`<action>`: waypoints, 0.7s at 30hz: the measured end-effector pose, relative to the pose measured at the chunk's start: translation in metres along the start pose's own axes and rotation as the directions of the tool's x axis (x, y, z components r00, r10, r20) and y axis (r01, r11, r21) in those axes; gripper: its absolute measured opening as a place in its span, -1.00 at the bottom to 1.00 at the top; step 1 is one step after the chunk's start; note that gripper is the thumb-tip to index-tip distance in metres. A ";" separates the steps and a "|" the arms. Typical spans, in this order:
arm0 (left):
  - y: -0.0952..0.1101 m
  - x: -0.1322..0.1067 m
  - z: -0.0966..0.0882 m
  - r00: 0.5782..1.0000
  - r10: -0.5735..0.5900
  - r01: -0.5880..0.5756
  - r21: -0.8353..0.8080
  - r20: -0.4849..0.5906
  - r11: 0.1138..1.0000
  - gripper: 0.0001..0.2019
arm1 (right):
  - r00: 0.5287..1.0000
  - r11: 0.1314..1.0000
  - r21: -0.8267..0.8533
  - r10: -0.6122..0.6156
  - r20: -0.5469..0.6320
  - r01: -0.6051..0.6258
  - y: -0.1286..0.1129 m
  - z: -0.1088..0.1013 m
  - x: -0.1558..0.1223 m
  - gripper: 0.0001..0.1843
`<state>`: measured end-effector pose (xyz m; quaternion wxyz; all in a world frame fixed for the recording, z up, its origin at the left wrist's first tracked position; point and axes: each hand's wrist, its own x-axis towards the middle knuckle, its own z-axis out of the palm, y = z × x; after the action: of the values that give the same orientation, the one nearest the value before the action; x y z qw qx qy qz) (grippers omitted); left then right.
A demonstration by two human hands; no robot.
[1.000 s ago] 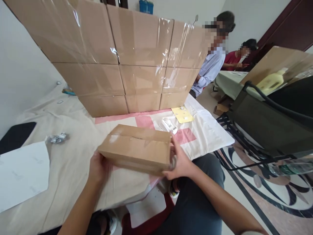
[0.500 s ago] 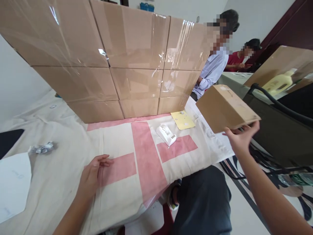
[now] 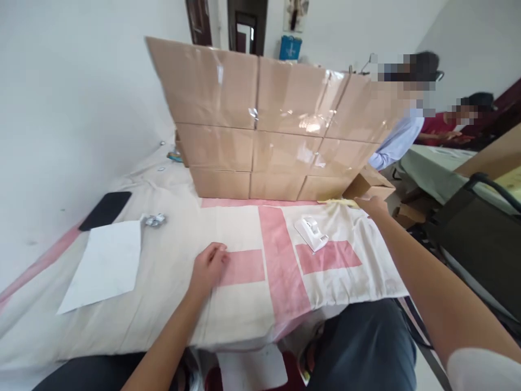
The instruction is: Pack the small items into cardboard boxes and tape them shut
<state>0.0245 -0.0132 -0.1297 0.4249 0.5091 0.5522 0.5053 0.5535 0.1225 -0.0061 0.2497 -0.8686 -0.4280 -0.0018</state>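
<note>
I see my right hand [image 3: 372, 205] stretched to the far right edge of the table, against the near lower edge of a small cardboard box [image 3: 369, 183]. The box is plain matte brown, closed and tilted, just beside the bottom row of the box wall [image 3: 280, 130]. My fingertips are hidden behind the hand, so I cannot tell whether they grip the box or only touch it. My left hand [image 3: 209, 266] lies palm down on the cloth [image 3: 183, 304], fingers loosely curled and holding nothing. The cloth is soft, wrinkled and cream with pink bands. The wall's cartons are sealed with glossy clear tape, their contents unseen. Between my hands sits a white plastic tape dispenser [image 3: 311, 233]. A flat white sheet [image 3: 103, 263] and a black phone [image 3: 105, 210] lie to the left.
</note>
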 end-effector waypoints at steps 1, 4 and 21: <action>0.003 0.000 0.001 1.000 0.000 0.000 -0.005 0.005 1.000 -0.76 | 1.000 1.000 -0.023 -0.006 0.016 0.006 -0.014 -0.009 -0.011 -0.48; 0.013 -0.002 0.005 1.000 0.013 -0.012 -0.049 0.013 0.999 -0.84 | 0.993 0.991 -0.065 -0.119 -0.029 0.117 -0.065 -0.029 -0.049 -0.53; 0.048 0.268 -0.159 0.913 0.107 -0.064 0.119 -0.394 0.991 -0.63 | 0.497 0.396 0.718 -0.864 0.080 0.573 -0.514 0.146 -0.289 -0.43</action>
<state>-0.1581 0.2309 -0.0494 0.2538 0.4403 0.6299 0.5873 -0.0429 0.2326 0.0258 0.3803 -0.4277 -0.7895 0.2216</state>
